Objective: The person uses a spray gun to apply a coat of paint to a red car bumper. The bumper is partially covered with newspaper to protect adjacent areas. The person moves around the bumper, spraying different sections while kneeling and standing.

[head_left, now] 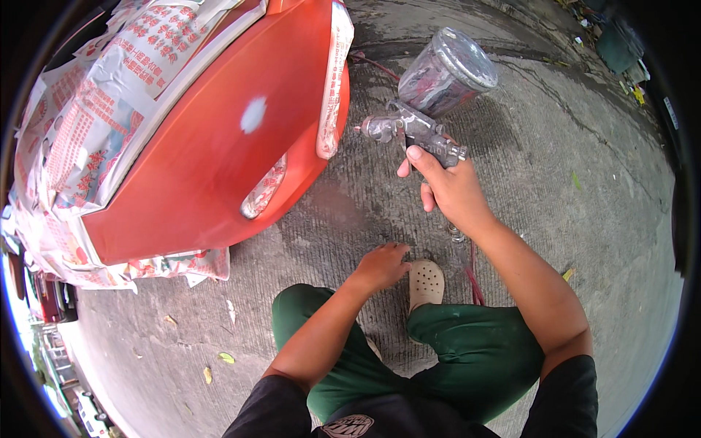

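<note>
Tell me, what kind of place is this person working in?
Probably an outdoor car body repair spot. An orange car panel is masked with taped newspaper, the right hand holds a paint spray gun, and the ground is bare concrete.

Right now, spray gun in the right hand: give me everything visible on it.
The spray gun is bare grey metal, smeared with dried paint. A round cup with a clear, paint-streaked wall and a flat lid sits on top, tilted up and to the right. The nozzle points left toward the orange car panel, short of touching it. The right hand grips the handle, one finger lying along the trigger. A red hose runs down below the hand; its joint to the gun is hidden.
</note>
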The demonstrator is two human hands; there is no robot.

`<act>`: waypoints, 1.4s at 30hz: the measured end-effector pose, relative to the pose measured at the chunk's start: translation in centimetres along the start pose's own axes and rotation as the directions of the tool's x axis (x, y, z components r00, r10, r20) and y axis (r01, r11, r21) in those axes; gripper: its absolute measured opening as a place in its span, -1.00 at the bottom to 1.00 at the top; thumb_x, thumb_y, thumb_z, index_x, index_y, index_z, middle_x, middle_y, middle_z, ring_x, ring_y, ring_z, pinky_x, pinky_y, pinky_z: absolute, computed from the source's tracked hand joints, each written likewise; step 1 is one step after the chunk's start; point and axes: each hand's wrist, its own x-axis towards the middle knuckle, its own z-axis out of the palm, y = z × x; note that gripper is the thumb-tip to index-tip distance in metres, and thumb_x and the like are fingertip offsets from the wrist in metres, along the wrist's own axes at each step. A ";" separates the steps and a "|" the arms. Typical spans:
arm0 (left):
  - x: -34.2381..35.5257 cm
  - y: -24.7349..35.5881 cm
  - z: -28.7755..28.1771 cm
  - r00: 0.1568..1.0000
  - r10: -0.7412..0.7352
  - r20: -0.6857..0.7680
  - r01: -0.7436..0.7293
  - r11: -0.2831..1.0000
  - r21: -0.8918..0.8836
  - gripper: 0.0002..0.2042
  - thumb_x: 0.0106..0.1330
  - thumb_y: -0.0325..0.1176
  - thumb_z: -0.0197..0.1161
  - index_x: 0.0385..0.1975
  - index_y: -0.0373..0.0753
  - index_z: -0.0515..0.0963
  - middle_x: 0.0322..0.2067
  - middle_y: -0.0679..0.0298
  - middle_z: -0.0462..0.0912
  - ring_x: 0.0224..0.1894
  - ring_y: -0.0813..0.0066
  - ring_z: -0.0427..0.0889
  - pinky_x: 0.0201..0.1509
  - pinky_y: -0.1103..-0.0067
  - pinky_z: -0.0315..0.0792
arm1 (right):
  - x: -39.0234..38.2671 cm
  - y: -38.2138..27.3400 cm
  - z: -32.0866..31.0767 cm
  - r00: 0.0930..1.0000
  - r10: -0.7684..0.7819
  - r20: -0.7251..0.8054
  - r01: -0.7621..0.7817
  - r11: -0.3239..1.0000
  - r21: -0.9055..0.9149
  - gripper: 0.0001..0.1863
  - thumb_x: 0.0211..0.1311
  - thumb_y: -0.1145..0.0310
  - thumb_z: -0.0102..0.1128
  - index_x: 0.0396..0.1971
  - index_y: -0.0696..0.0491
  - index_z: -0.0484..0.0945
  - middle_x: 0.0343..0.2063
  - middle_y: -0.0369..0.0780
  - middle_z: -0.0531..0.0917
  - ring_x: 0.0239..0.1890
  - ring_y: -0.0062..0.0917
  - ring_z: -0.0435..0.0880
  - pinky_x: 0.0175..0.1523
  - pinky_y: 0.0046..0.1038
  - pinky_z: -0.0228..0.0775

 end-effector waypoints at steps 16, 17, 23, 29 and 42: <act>1.1 0.7 -0.6 0.975 0.103 -0.195 -0.156 0.947 -0.282 -0.76 0.40 -0.45 0.16 -0.01 -0.29 0.67 -0.23 0.01 0.76 -0.15 0.02 0.75 0.00 0.26 0.59 | 0.4 -2.1 0.0 0.987 -0.077 -0.138 0.074 0.997 -0.024 -0.61 0.42 0.17 0.32 0.06 0.10 0.52 -0.40 -0.30 0.65 -0.70 -0.77 0.43 -0.61 -0.65 0.27; 1.1 0.9 -0.9 0.983 0.089 -0.158 -0.137 0.934 -0.329 -0.75 0.41 -0.44 0.16 -0.01 -0.28 0.68 -0.27 0.02 0.77 -0.18 0.02 0.75 -0.01 0.26 0.59 | 0.1 -2.3 0.0 0.990 -0.072 -0.122 0.068 0.997 -0.032 -0.61 0.42 0.17 0.32 0.06 0.10 0.52 -0.40 -0.30 0.65 -0.69 -0.77 0.43 -0.61 -0.65 0.27; 1.1 1.1 -0.5 0.979 0.101 -0.175 -0.126 0.983 -0.137 -0.72 0.41 -0.35 0.17 0.05 -0.19 0.65 -0.30 0.00 0.75 -0.21 -0.01 0.75 -0.04 0.18 0.59 | -2.4 -3.8 1.5 0.998 -0.038 0.058 0.040 0.999 -0.025 -0.64 0.41 0.16 0.35 -0.02 0.11 0.57 -0.44 -0.34 0.64 -0.65 -0.80 0.45 -0.58 -0.64 0.28; 1.0 1.1 -0.2 0.962 0.134 -0.239 -0.154 0.986 -0.070 -0.68 0.37 -0.31 0.23 0.10 -0.14 0.60 -0.26 -0.04 0.74 -0.16 -0.09 0.73 -0.04 0.12 0.58 | -2.9 -4.3 2.1 0.990 -0.078 0.117 0.076 0.997 0.024 -0.64 0.41 0.15 0.36 -0.02 0.11 0.58 -0.41 -0.35 0.63 -0.63 -0.81 0.46 -0.57 -0.64 0.30; 0.6 0.3 -0.2 0.963 0.113 -0.245 -0.140 0.986 -0.096 -0.67 0.36 -0.28 0.26 0.08 -0.25 0.61 -0.16 0.03 0.74 -0.07 0.02 0.71 0.04 0.19 0.57 | -1.9 -4.3 2.7 0.990 -0.116 0.077 0.111 0.992 0.060 -0.64 0.42 0.18 0.35 -0.02 0.13 0.53 -0.41 -0.32 0.62 -0.62 -0.81 0.44 -0.57 -0.67 0.29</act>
